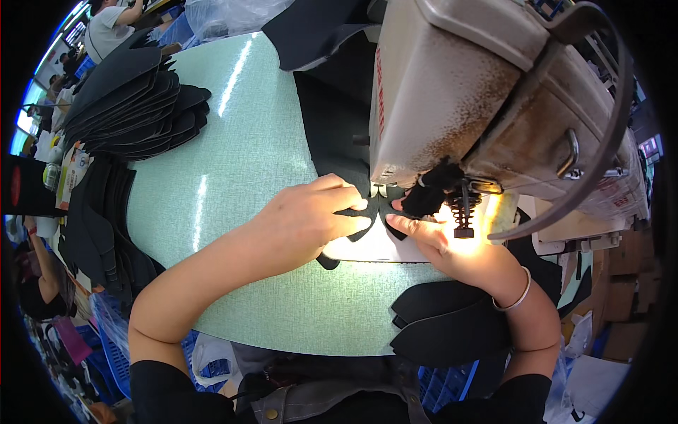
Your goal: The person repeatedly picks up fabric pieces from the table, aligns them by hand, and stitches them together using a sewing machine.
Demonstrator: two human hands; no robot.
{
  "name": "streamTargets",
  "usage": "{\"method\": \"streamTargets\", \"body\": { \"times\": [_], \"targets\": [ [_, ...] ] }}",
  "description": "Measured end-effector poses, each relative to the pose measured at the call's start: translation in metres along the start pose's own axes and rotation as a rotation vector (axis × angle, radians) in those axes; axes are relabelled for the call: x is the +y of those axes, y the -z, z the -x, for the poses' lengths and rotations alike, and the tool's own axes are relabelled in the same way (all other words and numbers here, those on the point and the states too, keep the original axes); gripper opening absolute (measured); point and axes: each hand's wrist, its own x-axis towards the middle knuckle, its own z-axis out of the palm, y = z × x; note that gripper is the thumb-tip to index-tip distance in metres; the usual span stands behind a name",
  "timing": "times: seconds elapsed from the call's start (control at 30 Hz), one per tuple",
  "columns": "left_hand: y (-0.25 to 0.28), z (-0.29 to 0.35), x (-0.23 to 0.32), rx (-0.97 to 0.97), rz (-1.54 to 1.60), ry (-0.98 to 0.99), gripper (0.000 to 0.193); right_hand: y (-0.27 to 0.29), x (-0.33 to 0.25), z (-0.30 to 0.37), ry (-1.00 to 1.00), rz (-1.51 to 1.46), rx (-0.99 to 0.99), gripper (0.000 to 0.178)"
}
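Under the needle area of a sewing machine (424, 92) lies a black cut piece (339, 152) of fabric or leather, its two near edges parting in a V over a brightly lit white plate (367, 250). My left hand (304, 219) has its fingers curled, with thumb and forefinger gripping the left edge. From the right, my right hand (438, 244) holds the other edge between thumb and forefinger, partly behind a black fuzzy clump (427, 194) and a spring (464, 208). Both hands are close to the presser foot (379, 189).
Stacked black cut pieces (134, 106) stand at the far left of the green tabletop (233, 141), with more black pieces (106, 219) hanging at its left edge. Two black pieces (452, 318) lie by my right forearm. A curved metal bar (614, 141) arcs at the right.
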Motion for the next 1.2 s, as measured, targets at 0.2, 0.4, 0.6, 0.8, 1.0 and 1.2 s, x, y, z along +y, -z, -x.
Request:
{"method": "streamTargets", "body": {
  "times": [0.2, 0.4, 0.6, 0.8, 1.0, 1.2],
  "targets": [
    [-0.003, -0.001, -0.010, 0.015, -0.046, 0.024, 0.025, 0.000, 0.001, 0.002, -0.057, 0.147, -0.047, 0.044],
    [-0.005, -0.002, -0.016, 0.086, 0.038, 0.068, 0.024, -0.015, 0.016, -0.005, 0.101, 0.176, 0.294, 0.011],
    [-0.007, -0.003, -0.016, 0.074, 0.043, 0.065, 0.024, -0.016, 0.024, 0.005, 0.054, 0.205, 0.214, 0.013],
    [-0.011, -0.002, -0.012, 0.076, 0.001, 0.037, 0.026, -0.019, 0.027, 0.007, 0.041, 0.234, 0.172, 0.012],
    [-0.016, -0.001, -0.008, 0.110, -0.014, 0.060, 0.025, -0.006, 0.011, -0.002, 0.135, 0.342, 0.257, 0.008],
    [-0.011, -0.007, -0.004, 0.107, 0.004, 0.122, 0.025, 0.002, 0.005, 0.000, -0.003, 0.418, 0.038, 0.010]
  ]
}}
